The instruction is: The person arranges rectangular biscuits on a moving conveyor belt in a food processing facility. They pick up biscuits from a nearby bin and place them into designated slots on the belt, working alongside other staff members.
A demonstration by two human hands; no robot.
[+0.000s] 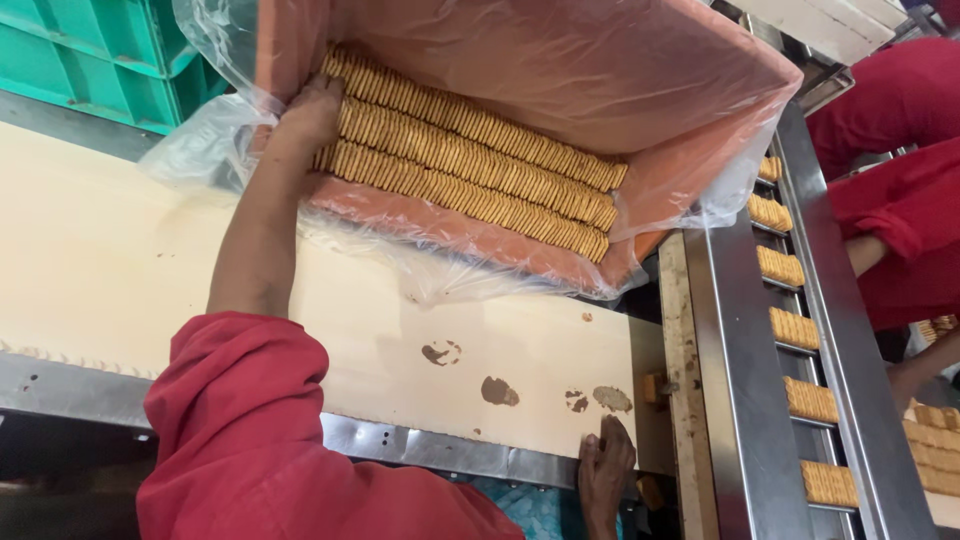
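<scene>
My left hand [308,115] reaches up into a tilted orange crate [690,150] lined with clear plastic film. It presses against the left ends of three long rows of tan biscuits [470,165] packed on edge. Its fingers curl over the row ends, and I cannot tell whether they grip any biscuits. A red sleeve covers my upper arm. My right hand [604,470] rests flat on the near edge of a beige board [110,260], beside the metal rim [430,450], and holds nothing.
A steel conveyor [740,330] at the right carries short stacks of biscuits [793,328] in separate slots. Another person in red [900,200] works on its far side. Green crates [100,50] stand at the upper left. Brown stains [498,391] mark the board.
</scene>
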